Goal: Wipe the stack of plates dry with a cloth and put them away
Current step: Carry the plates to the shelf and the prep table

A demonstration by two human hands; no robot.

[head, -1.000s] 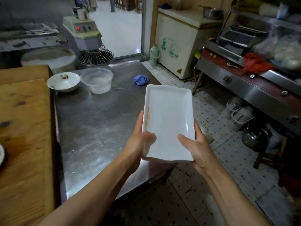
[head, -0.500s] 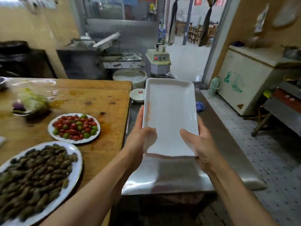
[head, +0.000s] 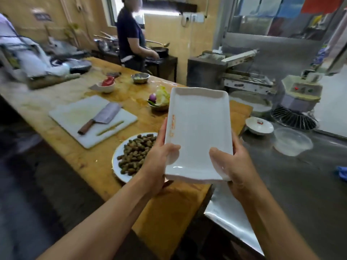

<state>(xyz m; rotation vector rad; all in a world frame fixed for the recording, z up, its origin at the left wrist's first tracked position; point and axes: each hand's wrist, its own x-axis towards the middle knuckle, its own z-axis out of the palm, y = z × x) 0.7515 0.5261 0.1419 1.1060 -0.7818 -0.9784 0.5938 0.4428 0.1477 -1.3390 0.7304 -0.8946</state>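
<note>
A white rectangular plate [head: 199, 132] with orange marks along its left rim is held in front of me, above the join of the wooden counter and the steel table. My left hand [head: 159, 162] grips its near left edge, thumb on top. My right hand [head: 232, 166] grips the near right corner the same way. The blue cloth [head: 341, 173] lies on the steel table at the far right, apart from both hands. Whether more plates lie under the top one I cannot tell.
The wooden counter [head: 90, 162] carries a plate of peanuts [head: 129, 156], a cutting board with a cleaver [head: 101, 117], and bowls of vegetables [head: 159, 100]. The steel table [head: 300, 194] holds a small white bowl [head: 259, 125] and a clear tub [head: 292, 141]. A person [head: 131, 38] stands at the stove behind.
My view has swung left from the steel table and floor to the wooden counter. The plate stays in both hands, held the same way.
</note>
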